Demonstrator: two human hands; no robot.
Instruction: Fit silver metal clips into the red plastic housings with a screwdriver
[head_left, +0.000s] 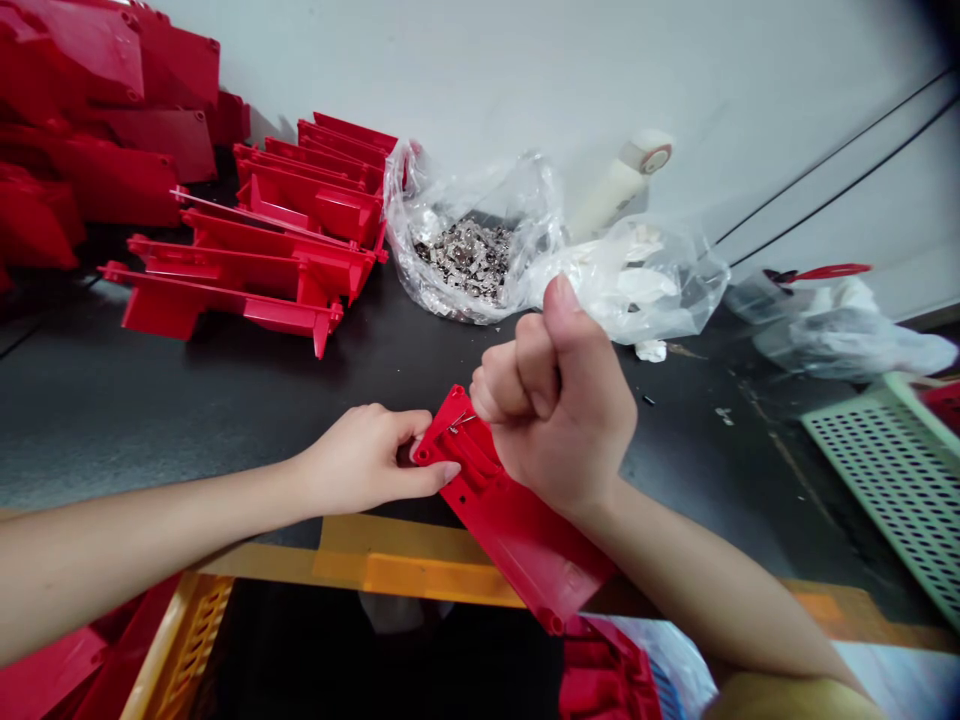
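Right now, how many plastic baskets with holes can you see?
2: a pale green one at the right of the table, and a yellow one below its near edge, lower left. Others may be hidden.

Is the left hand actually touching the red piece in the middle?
Touching. The head view shows the left hand at the end of the red piece, its thumb tip lying over the edge.

It looks like a workshop: rows of matching red plastic parts (255,230) line the bench (405,360) at ten o'clock. Small metal pieces (469,258) fill a clear bag (409,270) at twelve.
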